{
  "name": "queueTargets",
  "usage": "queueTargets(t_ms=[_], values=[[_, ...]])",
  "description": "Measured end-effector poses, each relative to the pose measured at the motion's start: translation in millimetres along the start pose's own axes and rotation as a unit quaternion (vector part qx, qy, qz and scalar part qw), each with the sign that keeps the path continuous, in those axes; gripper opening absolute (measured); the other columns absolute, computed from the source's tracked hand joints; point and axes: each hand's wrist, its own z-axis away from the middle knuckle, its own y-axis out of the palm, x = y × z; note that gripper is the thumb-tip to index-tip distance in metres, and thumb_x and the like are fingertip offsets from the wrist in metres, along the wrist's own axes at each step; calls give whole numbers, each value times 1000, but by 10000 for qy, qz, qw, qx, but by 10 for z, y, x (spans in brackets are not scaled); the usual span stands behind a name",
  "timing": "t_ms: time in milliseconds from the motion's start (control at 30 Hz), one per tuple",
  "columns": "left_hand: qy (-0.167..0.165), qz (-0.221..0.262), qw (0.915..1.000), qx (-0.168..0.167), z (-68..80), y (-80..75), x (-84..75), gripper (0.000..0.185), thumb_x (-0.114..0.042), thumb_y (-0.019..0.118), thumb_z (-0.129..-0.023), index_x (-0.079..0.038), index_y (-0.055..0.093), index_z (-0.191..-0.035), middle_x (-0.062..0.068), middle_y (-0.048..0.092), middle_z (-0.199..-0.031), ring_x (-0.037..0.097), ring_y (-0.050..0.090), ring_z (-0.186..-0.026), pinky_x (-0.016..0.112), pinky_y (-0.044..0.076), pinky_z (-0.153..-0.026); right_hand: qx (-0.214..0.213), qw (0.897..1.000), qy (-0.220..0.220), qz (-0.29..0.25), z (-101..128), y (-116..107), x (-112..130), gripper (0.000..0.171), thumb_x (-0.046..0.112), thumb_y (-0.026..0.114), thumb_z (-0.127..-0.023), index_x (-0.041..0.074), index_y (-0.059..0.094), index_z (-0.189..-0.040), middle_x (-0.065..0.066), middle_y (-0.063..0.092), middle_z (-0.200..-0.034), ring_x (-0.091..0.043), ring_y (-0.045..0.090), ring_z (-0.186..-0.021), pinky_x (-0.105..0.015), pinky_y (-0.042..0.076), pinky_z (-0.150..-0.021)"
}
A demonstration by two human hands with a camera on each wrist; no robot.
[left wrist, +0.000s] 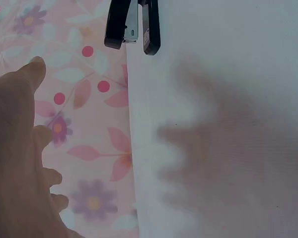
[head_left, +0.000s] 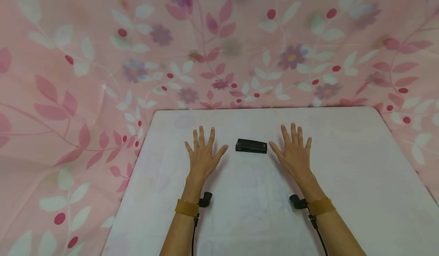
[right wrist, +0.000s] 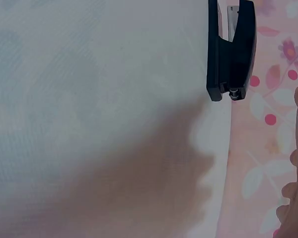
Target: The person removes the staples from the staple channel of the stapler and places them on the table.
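Your left hand lies flat on the white table, palm down, fingers straight and spread. It holds nothing. Your right hand mirrors it on the other side: flat, fingers splayed, empty.

The black stapler lies on the table between the two hands, lengthwise across your view. It sits just beside the left thumb on one end and just beside the right thumb on the other, but touches neither. In the left wrist view, the stapler shows at the top of the frame with its metal magazine visible between the black base and top arm, which stand slightly parted at that end. In the right wrist view, the stapler shows its hinge end, with the right hand only at the frame edge.

No paper or other work piece is visible on the table. A pink floral cloth hangs behind and around the table.

Status, judged from this layout: handling of the stapler has not begun. Neither hand has made contact, and the stapler rests undisturbed. Everything remains to be done: reaching in, closing the fingers around the stapler body, and lifting or operating it. Either hand is equally well placed to make the first contact.
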Motion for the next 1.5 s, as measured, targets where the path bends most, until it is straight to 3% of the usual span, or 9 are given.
queueTargets(t_ms=[267, 433, 600, 800, 1100, 1500], values=[[170, 203, 9995, 147, -34, -8, 20, 88, -76, 41, -88, -32, 11, -158, 13, 11, -166, 38, 11, -153, 71, 16, -113, 231, 9996, -165, -7, -74, -40, 96, 85, 65, 48, -92, 23, 16, -159, -18, 15, -164, -42, 14, -150, -73, 11, -113], [514, 615, 9960, 385, -66, -25, 35, 93, -71, 53, -87, -34, 5, -158, 11, 24, -163, 33, 31, -147, 63, 29, -113, 344, 9990, -264, -104, -108, -60, 167, 89, 65, 55, -89, 25, 15, -159, -20, 21, -162, -41, 21, -148, -71, 15, -113], [857, 1113, 9876, 703, -65, 19, 33, 93, -61, 64, -86, -34, 12, -158, 9, 37, -156, 31, 46, -137, 57, 42, -106, 197, 9987, -447, -128, -108, -83, 210, 87, 60, 61, -88, 20, 26, -156, -23, 32, -156, -43, 33, -142, -69, 25, -111], [951, 1502, 9786, 1035, -73, 61, 48, 85, -50, 70, -86, -37, 23, -155, 10, 55, -141, 27, 58, -124, 54, 47, -102, 231, 9976, -620, -182, -103, -115, 249, 78, 51, 67, -88, 12, 39, -150, -25, 50, -143, -45, 53, -123, -63, 43, -98], [1031, 1648, 9740, 1166, -143, 166, 98, 85, -47, 74, -84, -35, 27, -154, 9, 59, -135, 25, 59, -120, 52, 47, -102, 647, 9951, -709, -239, -149, -144, 361, 75, 47, 72, -86, 12, 44, -146, -21, 54, -138, -41, 56, -118, -56, 51, -91], [926, 1624, 9732, 1341, -188, 258, 134, 82, -48, 75, -83, -26, 37, -151, 8, 59, -136, 26, 57, -124, 53, 45, -104, 1209, 9880, -949, -152, -233, -50, 596, 75, 48, 71, -86, 17, 43, -148, -19, 54, -138, -39, 56, -120, -57, 47, -98]])
